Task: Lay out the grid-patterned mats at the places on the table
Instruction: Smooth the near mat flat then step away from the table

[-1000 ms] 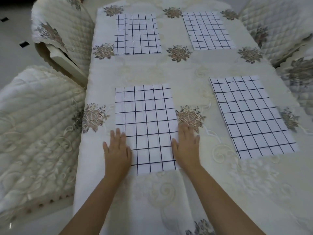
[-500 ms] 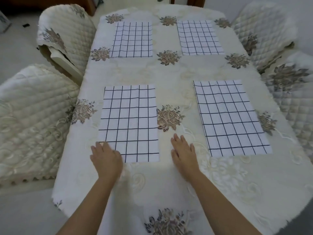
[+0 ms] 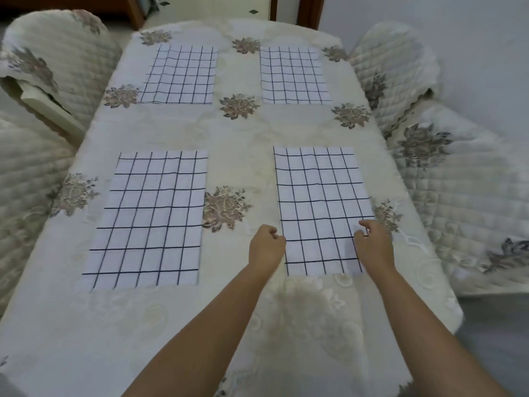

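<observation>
**Cloth on cloth, nearly all of it matt**

All 4 mats look like thin cloth, white with dark printed lines, matt and slightly rippled: the near left mat (image 3: 151,213), the near right mat (image 3: 320,196), the far left mat (image 3: 180,75) and the far right mat (image 3: 294,75). The tabletop wears a cream tablecloth (image 3: 234,138) of soft fabric with a faint sheen, tone-on-tone scrollwork and brown-grey embroidered flowers. The chair covers (image 3: 400,67) are padded cream fabric, quilted in small diamonds. The door frame (image 3: 310,10) is smooth brown wood. The wall (image 3: 458,38) is plain and matt.
</observation>
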Demonstrator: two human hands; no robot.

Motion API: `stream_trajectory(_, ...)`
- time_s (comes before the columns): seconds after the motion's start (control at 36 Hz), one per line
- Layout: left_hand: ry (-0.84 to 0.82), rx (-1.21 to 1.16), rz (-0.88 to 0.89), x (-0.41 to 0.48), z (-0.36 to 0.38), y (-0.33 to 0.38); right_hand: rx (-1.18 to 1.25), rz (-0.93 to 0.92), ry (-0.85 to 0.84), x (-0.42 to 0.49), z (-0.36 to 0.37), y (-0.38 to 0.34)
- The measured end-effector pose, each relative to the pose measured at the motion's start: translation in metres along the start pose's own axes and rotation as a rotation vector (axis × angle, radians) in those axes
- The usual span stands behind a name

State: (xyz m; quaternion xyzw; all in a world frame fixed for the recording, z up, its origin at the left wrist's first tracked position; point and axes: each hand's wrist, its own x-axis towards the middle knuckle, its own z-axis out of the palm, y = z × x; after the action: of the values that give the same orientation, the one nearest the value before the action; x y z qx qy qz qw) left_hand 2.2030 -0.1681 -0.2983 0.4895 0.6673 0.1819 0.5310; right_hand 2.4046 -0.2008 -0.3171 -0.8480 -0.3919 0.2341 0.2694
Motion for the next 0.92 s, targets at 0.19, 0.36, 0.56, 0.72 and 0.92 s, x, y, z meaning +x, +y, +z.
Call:
stream_trajectory(0.19, 0.078, 0.019, -0.065, 0.022, 0.025, 0.017, -0.089, 0.127, -0.001, 0.041, -0.015, 0.030)
stream_trajectory(0.36, 0.168, 0.146, -0.109, 0.038, 0.030, 0.019, -0.128, 0.160, -0.043, 0.053, -0.015, 0.035)
stream_trajectory(0.56, 0.250, 0.196, -0.091, 0.043, 0.022, 0.013, -0.086, 0.096, -0.090, 0.054, -0.004, 0.030)
stream_trajectory(0.72, 0.263, 0.220, -0.068, 0.044, 0.018, 0.012, -0.058, 0.097, -0.095, 0.049, 0.005, 0.026)
stream_trajectory(0.92, 0.278, 0.256, -0.046, 0.042, 0.018, 0.006, -0.104, 0.051, -0.048, 0.042, 0.003, 0.021)
